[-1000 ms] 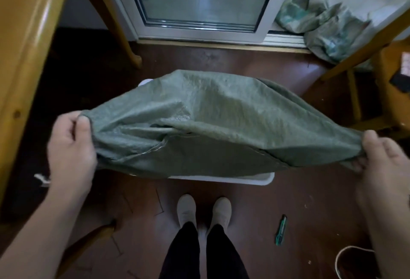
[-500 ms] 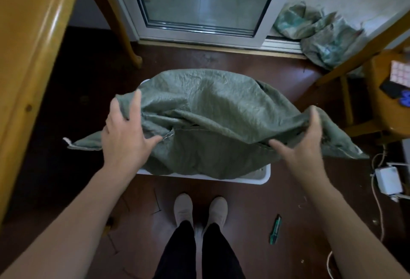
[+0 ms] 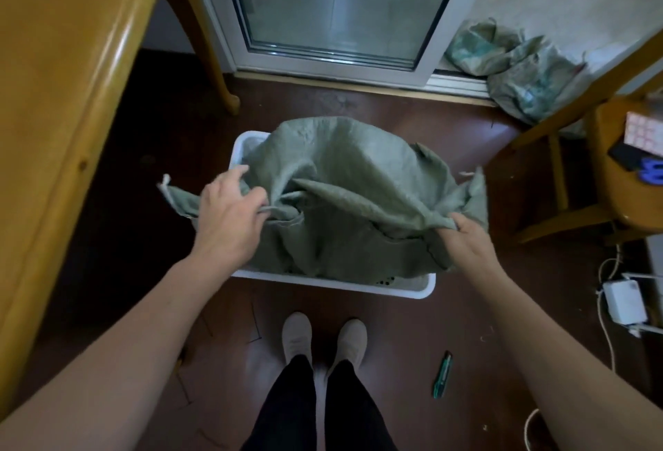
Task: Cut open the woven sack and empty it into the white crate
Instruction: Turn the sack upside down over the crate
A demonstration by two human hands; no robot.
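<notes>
Closest to the camera, a dark reddish-brown floor [image 3: 401, 335] carries a pair of pale shoes [image 3: 323, 337] below black trouser legs, with a green-handled cutter [image 3: 442, 374] lying to their right. Further right a white power adapter [image 3: 623, 301] with its cable sits on the floor. No writing or label can be read anywhere.

Both bare forearms reach forward and down over the white crate [image 3: 412, 288], which stands on the floor just beyond the shoes. The woven sack [image 3: 344, 178], grey-green and crumpled, is draped over and into the crate, covering most of its opening. The left hand [image 3: 229, 217] is palm down, its fingers [image 3: 247, 178] curled and pinching a bunched fold at the sack's left side; a loose corner sticks out past it. The right hand [image 3: 466, 239] grips the sack's right edge, fingers closed on the fabric and hidden under it.

A yellow wooden table [image 3: 61, 109] fills the left side, one curved leg reaching the floor. At the right stands a wooden chair [image 3: 617, 181] with small items on its seat. Beyond the crate is a white-framed sliding glass door [image 3: 333, 9], and to its right two more crumpled sacks [image 3: 516, 66] lie on a pale floor.
</notes>
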